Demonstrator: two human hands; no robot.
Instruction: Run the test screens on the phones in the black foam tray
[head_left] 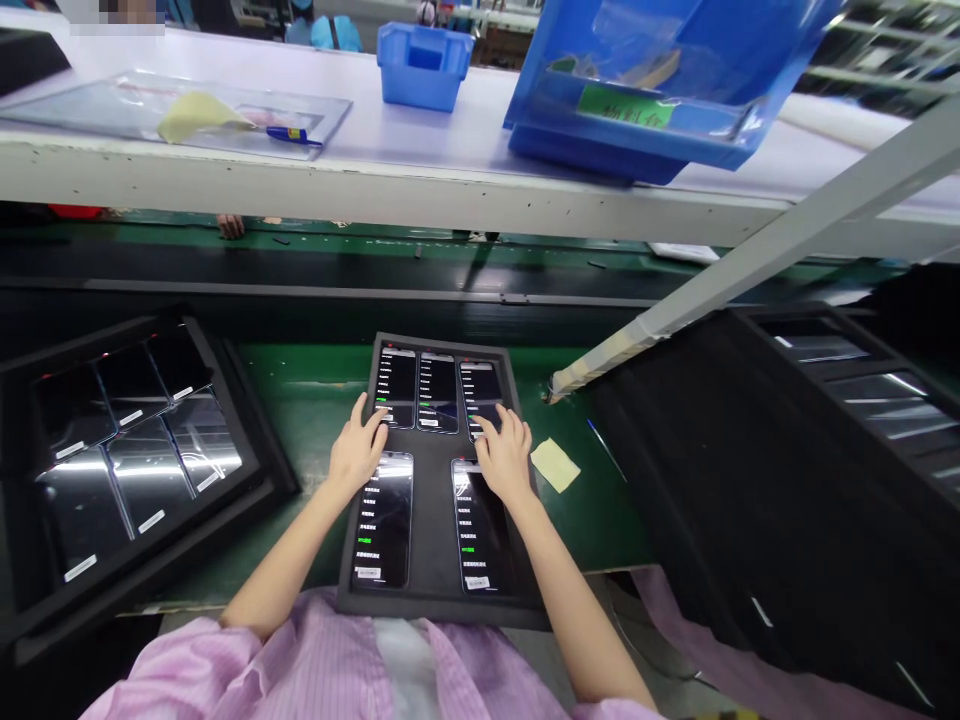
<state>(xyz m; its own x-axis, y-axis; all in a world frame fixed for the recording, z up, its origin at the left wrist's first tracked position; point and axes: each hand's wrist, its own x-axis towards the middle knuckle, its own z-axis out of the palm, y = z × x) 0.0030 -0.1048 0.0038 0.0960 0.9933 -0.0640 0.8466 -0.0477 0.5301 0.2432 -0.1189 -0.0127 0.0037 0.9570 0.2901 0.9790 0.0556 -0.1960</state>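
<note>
**Five phones lit, none lifted**

Black tray (pixel 433 520): near-left phone (pixel 384 520), near-right phone (pixel 480 530), lit, untouched. Far row: I rest left hand (pixel 358 450) on far-left phone (pixel 396 385), right hand (pixel 506 455) on far-right phone (pixel 480 390), fingers spread, gripping nothing. Middle phone (pixel 437 390) untouched.

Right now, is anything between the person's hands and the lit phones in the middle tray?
Nothing visible does. The left hand lies with its fingertips on the upper-left phone, and the right hand on the upper-right phone, both in the black tray.
</note>
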